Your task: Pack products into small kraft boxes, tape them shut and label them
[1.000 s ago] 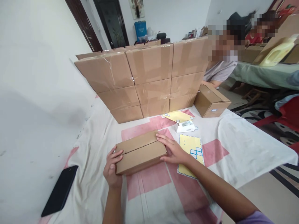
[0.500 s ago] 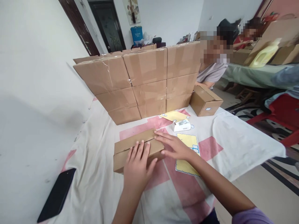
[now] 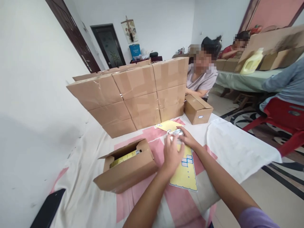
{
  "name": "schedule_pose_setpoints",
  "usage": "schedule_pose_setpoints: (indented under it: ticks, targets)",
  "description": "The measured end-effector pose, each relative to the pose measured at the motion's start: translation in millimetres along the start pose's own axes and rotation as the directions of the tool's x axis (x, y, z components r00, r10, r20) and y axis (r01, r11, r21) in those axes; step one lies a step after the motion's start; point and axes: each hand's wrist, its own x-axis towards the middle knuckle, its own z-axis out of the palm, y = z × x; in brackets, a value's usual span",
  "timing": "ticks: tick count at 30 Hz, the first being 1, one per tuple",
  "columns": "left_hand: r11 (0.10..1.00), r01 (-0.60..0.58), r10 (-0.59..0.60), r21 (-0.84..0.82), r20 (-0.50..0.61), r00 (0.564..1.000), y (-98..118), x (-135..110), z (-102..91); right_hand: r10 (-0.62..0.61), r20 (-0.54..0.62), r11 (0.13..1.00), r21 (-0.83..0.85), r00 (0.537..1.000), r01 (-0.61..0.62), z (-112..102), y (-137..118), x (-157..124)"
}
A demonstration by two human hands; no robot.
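My right hand (image 3: pixel 189 138) is closed around a small white device (image 3: pixel 178 132), which looks like a tape dispenser. My left hand (image 3: pixel 173 153) is at the near left side of the device, its fingers bent and blurred by motion. Whether anything is between those fingers does not show. Left of my hands, a brown cardboard box (image 3: pixel 128 174) sits with its top flaps raised. Inside it lies a yellow printed pack (image 3: pixel 125 158). Under and beside my hands is a yellow sheet (image 3: pixel 184 178) with blue outlined shapes.
Stacked, taped cartons (image 3: pixel 139 103) form a wall behind. A smaller carton (image 3: pixel 199 109) with a label stands right of them. Another yellow sheet (image 3: pixel 163 125) lies before the stack. A black phone (image 3: pixel 48 207) is at the left edge. A person (image 3: pixel 201 76) sits behind the cartons.
Both hands have left the box and moved right to the white device. The box's flaps, pressed closed before, now stand up. The view has shifted too.
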Motion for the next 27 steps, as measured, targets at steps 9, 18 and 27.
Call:
schedule_pose_setpoints:
  ticks: [9, 18, 27]
  targets:
    - [0.941, 0.328, -0.333, 0.076, 0.067, 0.940, -57.3, 83.5, 44.2, -0.013, -0.058, 1.000, -0.001, 0.998, 0.013, 2.9, 8.5, -0.4]
    - [0.968, 0.252, -0.249, 0.002, 0.168, 0.954, -73.9, 91.7, 45.1, -0.015, -0.160, 0.998, -0.060, 0.987, 0.005, 10.5, 1.8, 2.2]
    - [0.959, 0.273, -0.260, -0.075, 0.156, 0.953, -67.0, 88.3, 47.3, -0.086, -0.280, 0.983, -0.181, 0.956, 0.035, 15.6, -1.2, 3.5]
